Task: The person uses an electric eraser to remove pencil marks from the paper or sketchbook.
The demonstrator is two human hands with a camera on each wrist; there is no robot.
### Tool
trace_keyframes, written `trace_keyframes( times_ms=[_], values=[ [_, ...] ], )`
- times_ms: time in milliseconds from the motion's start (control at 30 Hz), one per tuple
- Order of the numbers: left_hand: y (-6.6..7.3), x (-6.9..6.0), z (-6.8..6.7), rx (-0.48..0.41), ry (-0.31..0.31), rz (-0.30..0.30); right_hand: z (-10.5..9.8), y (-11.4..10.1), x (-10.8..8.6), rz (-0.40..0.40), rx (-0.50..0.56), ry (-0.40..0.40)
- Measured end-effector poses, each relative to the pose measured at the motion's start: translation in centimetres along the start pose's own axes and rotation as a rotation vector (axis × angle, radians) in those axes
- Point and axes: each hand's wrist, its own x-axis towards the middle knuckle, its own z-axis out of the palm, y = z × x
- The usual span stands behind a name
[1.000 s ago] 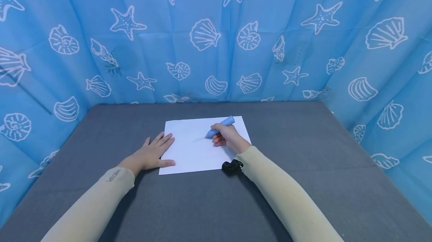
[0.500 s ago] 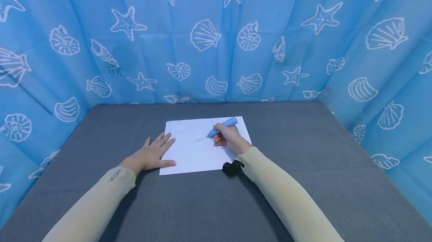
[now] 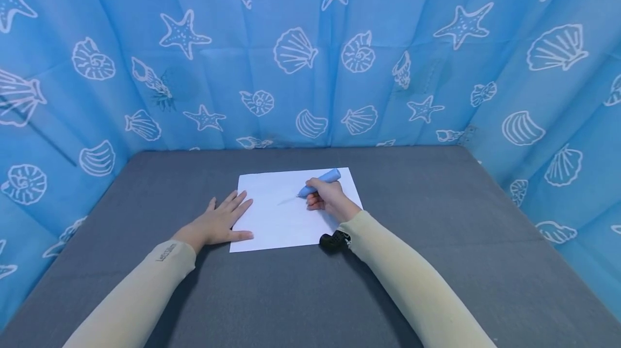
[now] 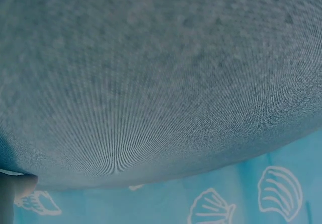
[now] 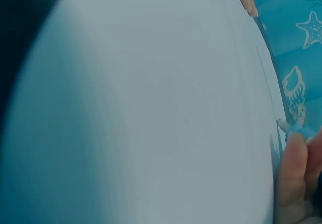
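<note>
A white sheet of paper [image 3: 271, 224] lies on the grey table, with a faint thin line [image 3: 287, 201] near its middle. The right hand [image 3: 332, 197] grips a blue marker [image 3: 330, 176], its tip at the paper by the right end of that line. Fingers spread and straight, the left hand [image 3: 218, 222] rests on the paper's left edge. In the right wrist view the marker [image 5: 297, 130] shows at the right edge, held by fingers [image 5: 293, 173]. Only part of a finger [image 4: 20, 186] shows in the left wrist view.
The grey tabletop [image 3: 271, 299] extends around the paper. A blue curtain [image 3: 310, 14] with white shells and starfish stands behind and at both sides. A small black object [image 3: 332, 241] sits at the right sleeve's cuff, by the paper's lower edge.
Compared with a second ago, the right hand and marker have shifted very slightly to the right and up; the last half second shows almost no motion. The left hand stays on the paper.
</note>
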Motion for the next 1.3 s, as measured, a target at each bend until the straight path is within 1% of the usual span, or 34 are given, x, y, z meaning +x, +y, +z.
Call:
trace_keyframes(
  times_ms=[200, 300, 633, 967, 1133, 1300],
  values=[
    [0.12, -0.16, -0.09, -0.008, 0.003, 0.001, 0.16, -0.11, -0.21, 0.014, -0.002, 0.002],
    [0.09, -0.20, -0.09, -0.007, 0.004, 0.004, 0.23, -0.11, -0.28, 0.012, 0.006, 0.015],
    [-0.01, -0.19, 0.07, -0.003, 0.015, 0.011, 0.27, -0.01, -0.18, 0.000, 0.022, 0.015],
    [-0.15, -0.22, 0.19, -0.024, 0.038, 0.036, 0.28, -0.04, -0.22, 0.000, 0.001, -0.008],
    [-0.01, -0.37, 0.02, -0.041, 0.040, 0.035, 0.27, -0.05, -0.24, 0.005, 0.000, -0.009],
    [0.03, -0.33, 0.09, -0.018, 0.034, 0.020, 0.25, 0.00, -0.22, 0.004, 0.004, -0.005]
  ],
)
